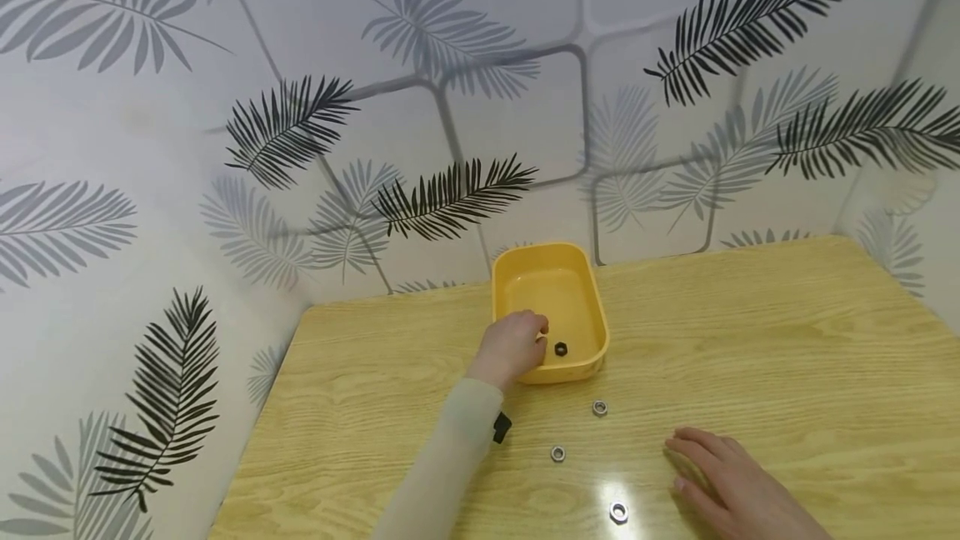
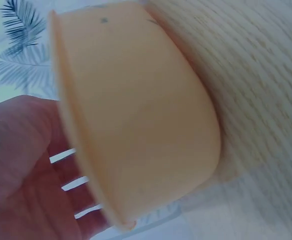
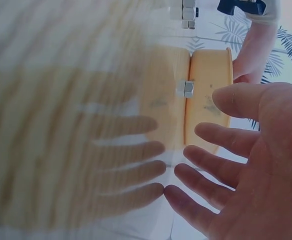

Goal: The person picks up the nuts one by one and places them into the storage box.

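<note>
My left hand (image 1: 516,346) reaches over the near left side of a yellow plastic tray (image 1: 602,323), fingers bent down inside it. A dark hex nut (image 1: 561,349) lies on the tray floor just right of those fingers. In the left wrist view the tray wall (image 2: 141,110) hides the fingertips of the left hand (image 2: 21,165), and its fingers show spread apart. My right hand (image 1: 723,477) hovers low at the table's right front with spread, relaxed fingers (image 3: 226,140) and holds nothing. Silver hex nuts lie between the hands: one near the tray (image 1: 600,408), one left (image 1: 558,454), one in front (image 1: 618,512).
The wood-grain table (image 1: 750,340) meets a wall (image 1: 517,132) with a printed feather pattern behind the tray. A black device (image 1: 502,427) is strapped at the left wrist. Light glares on the table around the front nut.
</note>
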`<state>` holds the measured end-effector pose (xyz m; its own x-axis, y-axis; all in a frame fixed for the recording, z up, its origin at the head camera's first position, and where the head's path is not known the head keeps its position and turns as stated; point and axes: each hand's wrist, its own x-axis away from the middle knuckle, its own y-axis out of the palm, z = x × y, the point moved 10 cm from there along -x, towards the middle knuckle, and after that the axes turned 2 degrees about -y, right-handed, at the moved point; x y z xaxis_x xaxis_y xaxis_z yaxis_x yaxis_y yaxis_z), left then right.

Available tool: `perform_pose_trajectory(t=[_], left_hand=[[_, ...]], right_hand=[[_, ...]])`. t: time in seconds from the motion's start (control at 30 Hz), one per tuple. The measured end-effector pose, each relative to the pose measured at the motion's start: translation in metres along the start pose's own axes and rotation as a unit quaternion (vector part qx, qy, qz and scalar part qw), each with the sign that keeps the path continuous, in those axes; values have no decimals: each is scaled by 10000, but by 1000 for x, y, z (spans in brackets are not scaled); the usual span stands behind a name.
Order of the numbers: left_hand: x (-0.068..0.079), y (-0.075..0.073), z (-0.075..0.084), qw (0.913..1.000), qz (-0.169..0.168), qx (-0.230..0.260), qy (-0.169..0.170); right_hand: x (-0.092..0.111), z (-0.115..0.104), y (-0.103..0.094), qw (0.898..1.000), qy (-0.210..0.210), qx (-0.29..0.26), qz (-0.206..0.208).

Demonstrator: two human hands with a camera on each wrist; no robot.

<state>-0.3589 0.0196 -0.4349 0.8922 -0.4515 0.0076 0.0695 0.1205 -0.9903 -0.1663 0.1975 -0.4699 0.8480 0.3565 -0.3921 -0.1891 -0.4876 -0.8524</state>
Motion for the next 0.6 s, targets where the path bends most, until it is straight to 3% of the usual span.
perform_pose_trajectory(t=[0.2,0.6], left_hand=[[19,-20,3,9993,351,-93,36],[80,-63,18,9934,1084,-14,386]], right_hand=[[-2,-3,-2,10000,-4,-7,76],[-4,-3,-1,9999,40,-73,89]])
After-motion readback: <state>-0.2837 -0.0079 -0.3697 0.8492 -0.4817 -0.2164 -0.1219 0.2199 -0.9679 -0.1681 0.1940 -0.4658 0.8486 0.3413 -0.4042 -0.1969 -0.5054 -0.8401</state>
